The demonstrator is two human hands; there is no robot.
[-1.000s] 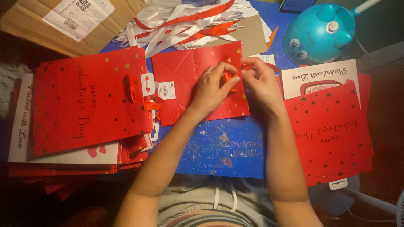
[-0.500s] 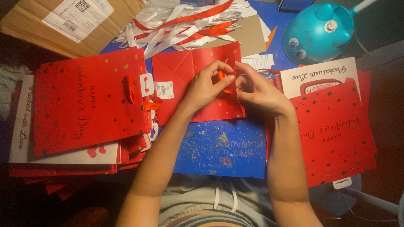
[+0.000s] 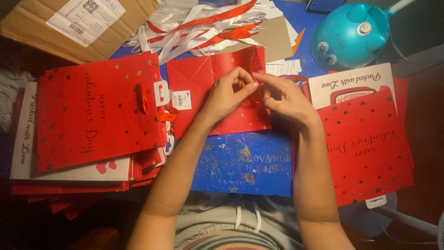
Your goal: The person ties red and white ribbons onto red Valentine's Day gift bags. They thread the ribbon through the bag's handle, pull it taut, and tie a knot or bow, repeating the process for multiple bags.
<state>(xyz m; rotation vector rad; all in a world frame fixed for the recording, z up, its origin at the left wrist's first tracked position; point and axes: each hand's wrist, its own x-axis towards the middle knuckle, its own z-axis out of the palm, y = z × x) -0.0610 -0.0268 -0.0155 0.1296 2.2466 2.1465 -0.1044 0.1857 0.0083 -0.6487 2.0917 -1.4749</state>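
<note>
Head view: the left hand (image 3: 226, 95) has its thumb and forefinger pinched together on a thin orange-red ribbon (image 3: 243, 85) at the top edge of a flat red gift bag (image 3: 203, 88), the other fingers curled loosely above. The right hand (image 3: 284, 97) meets it fingertip to fingertip, its forefinger stretched toward the same spot and its thumb tucked beneath; whether it truly grips the ribbon cannot be told. The bag lies flat on the blue table (image 3: 245, 162) in the middle, its long axis running left to right, its open top edge toward the right under the fingers. Nothing shows inside it.

A pile of flat red bags (image 3: 92, 111) with gold hearts lies to the left, a second pile (image 3: 370, 143) to the right, partly under the right forearm. Loose white and red ribbons (image 3: 203, 25) lie heaped beyond the bag, beside a cardboard box (image 3: 55, 23) and a round teal gadget (image 3: 349, 34).
</note>
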